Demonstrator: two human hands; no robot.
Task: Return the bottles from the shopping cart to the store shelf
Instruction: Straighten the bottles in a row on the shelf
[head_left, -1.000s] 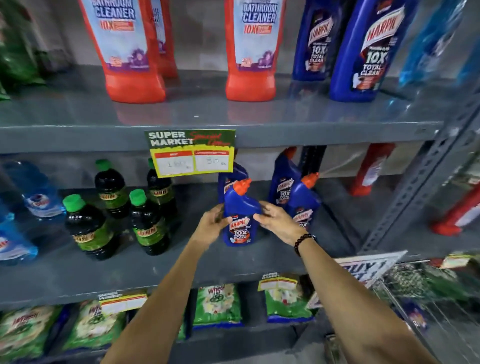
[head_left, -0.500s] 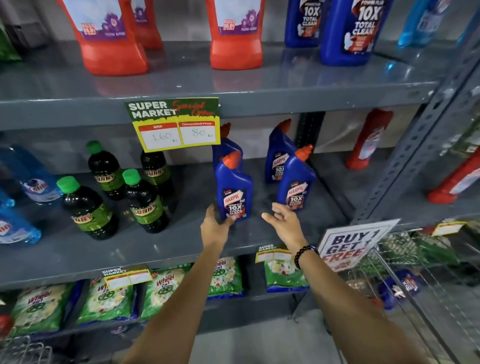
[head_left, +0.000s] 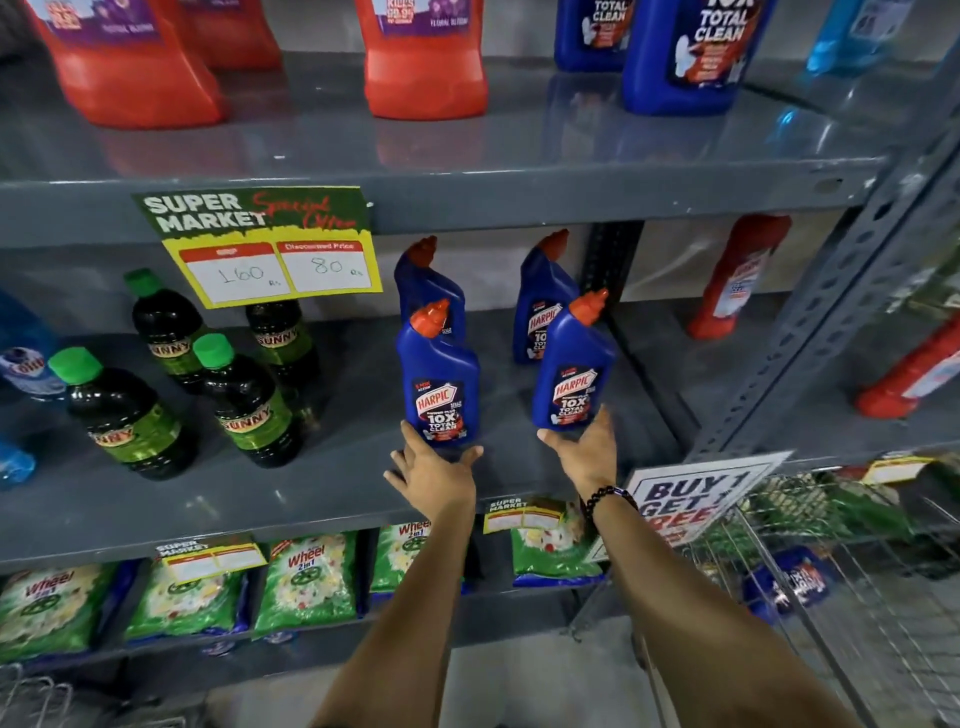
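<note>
Two blue Harpic bottles with orange caps stand upright at the front of the grey middle shelf (head_left: 291, 493), with two more behind them. My left hand (head_left: 435, 470) lies with fingers spread against the base of the front left bottle (head_left: 439, 382). My right hand (head_left: 584, 449), a bead bracelet on its wrist, touches the base of the front right bottle (head_left: 571, 371) with open fingers. Neither hand wraps around a bottle. The wire shopping cart (head_left: 852, 623) is at the lower right, and a blue bottle (head_left: 789, 579) lies in it.
Dark Sunny bottles with green caps (head_left: 244, 400) stand left of the Harpic group. A price tag (head_left: 270, 249) hangs from the upper shelf, which carries large orange and blue bottles. Red bottles (head_left: 737, 275) stand to the right. A "Buy 1 Get 1" sign (head_left: 691, 493) leans by the cart.
A second ago both hands held the front left bottle while setting it down. They let go, and now each hand rests at the base of a different front bottle.
</note>
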